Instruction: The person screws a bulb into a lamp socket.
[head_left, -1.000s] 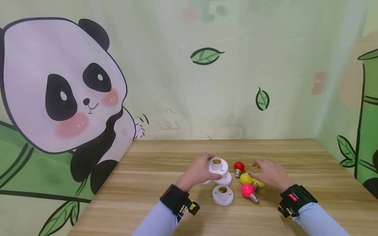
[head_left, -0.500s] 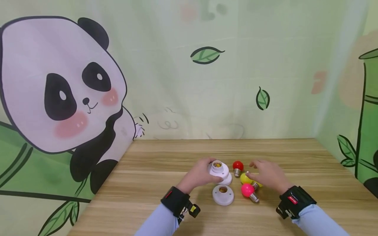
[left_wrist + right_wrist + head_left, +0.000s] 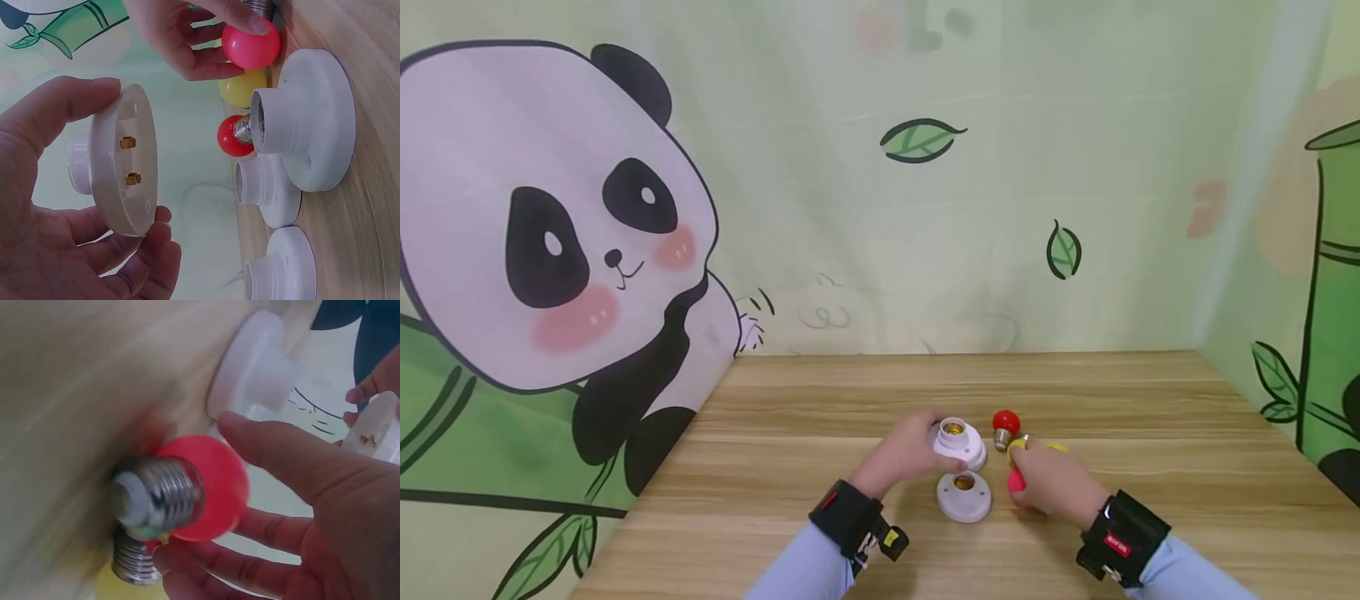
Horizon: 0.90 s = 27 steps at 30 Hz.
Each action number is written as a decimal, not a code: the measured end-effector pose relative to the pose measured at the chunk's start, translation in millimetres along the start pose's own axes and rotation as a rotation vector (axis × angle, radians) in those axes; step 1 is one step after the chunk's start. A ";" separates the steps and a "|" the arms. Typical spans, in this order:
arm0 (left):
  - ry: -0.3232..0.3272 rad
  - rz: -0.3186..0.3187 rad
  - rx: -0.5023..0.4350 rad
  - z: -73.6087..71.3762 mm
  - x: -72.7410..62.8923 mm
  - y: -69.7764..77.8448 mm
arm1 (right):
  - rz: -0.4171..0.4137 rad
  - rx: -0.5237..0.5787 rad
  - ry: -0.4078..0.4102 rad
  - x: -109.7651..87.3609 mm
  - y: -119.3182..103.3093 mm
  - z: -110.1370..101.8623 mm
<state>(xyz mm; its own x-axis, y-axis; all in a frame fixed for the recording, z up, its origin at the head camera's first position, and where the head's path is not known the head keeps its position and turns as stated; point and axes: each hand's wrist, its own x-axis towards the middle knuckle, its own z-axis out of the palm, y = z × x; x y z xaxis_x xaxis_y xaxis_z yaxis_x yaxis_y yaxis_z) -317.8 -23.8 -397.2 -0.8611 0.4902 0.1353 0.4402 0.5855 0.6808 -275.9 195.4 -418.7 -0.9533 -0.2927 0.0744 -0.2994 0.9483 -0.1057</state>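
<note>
Pink glass first: the pink bulb (image 3: pixel 250 47) sits in the curl of the right hand (image 3: pixel 1060 479), thumb on one side and fingers round the other, so I'd call that clamped on the bulb. It's blurry in the right wrist view, and I can't tell if it's actually off the table. The grip is on the round glass end, which leaves the screw cap sticking out bare, and my guess is that's on purpose. Over in the left hand (image 3: pixel 902 450) there's a white lamp holder (image 3: pixel 109 159), pinched between thumb and fingers by the rim of its base and clearly up in the air. Socket mouth points up, brass contacts show underneath, and holding it by the edge probably just keeps fingers out of the hole. Right by the pink bulb is a yellow bulb (image 3: pixel 240 89), part hidden by the right hand, and beyond that a red bulb (image 3: pixel 1006 422) lying on its side. Three more lamp holders (image 3: pixel 319 125) stand base-down, likely because the flat side is the stable one. All of this is bunched up on the wood-grain tabletop (image 3: pixel 820 392), with a panda backdrop (image 3: pixel 917 250) behind.
</note>
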 end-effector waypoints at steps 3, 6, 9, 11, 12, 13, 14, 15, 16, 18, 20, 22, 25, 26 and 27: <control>-0.003 0.009 -0.004 1.3 -0.7 -1.1 | -0.002 0.005 -0.013 -0.3 0.2 4.2; 0.001 0.011 -0.009 1.7 -1.1 -1.2 | -0.010 0.027 -0.008 0.1 0.1 6.5; 0.004 0.014 -0.013 2.0 -1.1 -0.6 | 0.003 0.099 -0.011 1.6 -1.8 -0.2; 0.003 0.014 -0.017 1.9 -1.5 0.3 | 0.010 0.158 0.008 3.5 -3.6 -11.6; 0.003 0.015 -0.019 1.7 -1.7 0.9 | 0.024 0.193 0.022 4.5 -5.1 -19.4; 0.002 0.014 -0.020 1.7 -1.8 1.5 | 0.029 0.227 0.042 5.3 -6.2 -27.8; 0.001 0.011 -0.022 1.7 -1.9 2.2 | 0.033 0.256 0.076 6.5 -7.0 -36.4; -0.002 0.009 -0.025 1.8 -1.9 2.8 | 0.039 0.294 0.112 7.5 -8.1 -44.9; -0.005 0.006 -0.026 1.9 -1.7 3.4 | 0.040 0.341 0.153 8.6 -9.7 -52.7; -0.013 -0.002 -0.034 2.5 -0.9 4.4 | 0.021 0.435 0.237 10.9 -13.1 -64.4; -0.021 -0.015 -0.043 3.3 -0.2 5.2 | -0.052 0.525 0.318 13.9 -16.7 -69.6; -0.031 -0.021 -0.056 3.7 -0.1 6.3 | -0.142 0.597 0.365 16.7 -20.2 -68.2; -0.041 -0.008 -0.080 4.2 0.2 7.2 | -0.233 0.658 0.367 20.5 -23.0 -57.8; -0.043 0.003 -0.084 4.5 0.3 7.4 | -0.246 0.677 0.354 21.3 -23.1 -53.5; -0.047 0.014 -0.091 4.8 0.4 7.5 | -0.254 0.692 0.341 22.0 -22.9 -49.4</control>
<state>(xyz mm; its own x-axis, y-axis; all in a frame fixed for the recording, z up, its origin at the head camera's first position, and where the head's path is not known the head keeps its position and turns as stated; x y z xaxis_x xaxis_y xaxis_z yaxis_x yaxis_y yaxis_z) -313.6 -16.1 -395.5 -0.8410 0.5291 0.1131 0.4258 0.5182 0.7417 -288.1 173.3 -365.7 -0.8216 -0.3295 0.4652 -0.5685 0.5341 -0.6258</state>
